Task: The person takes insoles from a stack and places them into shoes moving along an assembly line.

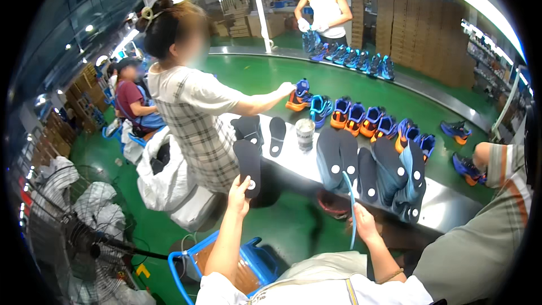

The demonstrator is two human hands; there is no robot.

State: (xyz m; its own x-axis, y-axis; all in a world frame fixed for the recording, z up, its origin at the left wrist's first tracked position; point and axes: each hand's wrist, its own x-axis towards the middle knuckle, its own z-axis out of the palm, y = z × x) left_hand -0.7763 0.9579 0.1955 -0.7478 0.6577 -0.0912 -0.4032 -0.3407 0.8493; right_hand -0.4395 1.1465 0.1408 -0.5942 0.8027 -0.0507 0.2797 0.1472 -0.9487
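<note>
My left hand (239, 196) pinches the heel end of a black insole (247, 161) with a white round dot on it. My right hand (365, 221) closes on a thin blue insole (353, 214), seen nearly edge-on. Just beyond it, stacks of black and blue insoles (389, 164) with white dots lie on the metal bench (446, 206). More black insoles (276, 136) rest at the bench's left part, near a whitish cup-like container (305, 134).
Sneakers in blue and orange (355, 117) line the green belt (248, 76) behind the bench. A co-worker (189, 90) at the left reaches toward one shoe. Another person (327, 8) stands across. A seated person (485, 237) is close at right. A blue-framed chair (243, 260) and white sacks (164, 172) stand low left.
</note>
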